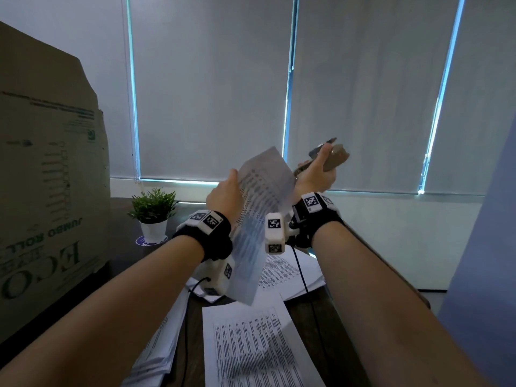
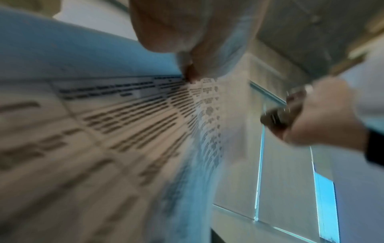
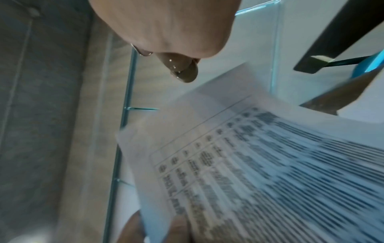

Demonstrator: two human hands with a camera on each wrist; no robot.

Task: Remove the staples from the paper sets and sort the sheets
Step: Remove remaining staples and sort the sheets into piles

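Observation:
My left hand (image 1: 227, 191) holds a printed paper set (image 1: 259, 219) upright in the air, gripping its left edge near the top; the left wrist view shows fingers (image 2: 191, 72) pinching the paper set (image 2: 124, 131). My right hand (image 1: 317, 171) is raised just right of the paper's top corner and grips a dark staple remover (image 1: 331, 156), seen also as a brown staple remover (image 2: 278, 118) and staple remover (image 3: 182, 70). The tool stands apart from the paper set (image 3: 270, 172). No staple is visible.
Loose printed sheets (image 1: 251, 350) lie on the dark desk (image 1: 307, 308) below, with a stack (image 1: 164, 339) at left and more sheets (image 1: 284, 275) behind. A large cardboard box (image 1: 47, 191) stands at left, a small potted plant (image 1: 153, 216) beside it. Window blinds (image 1: 212, 88) fill the back.

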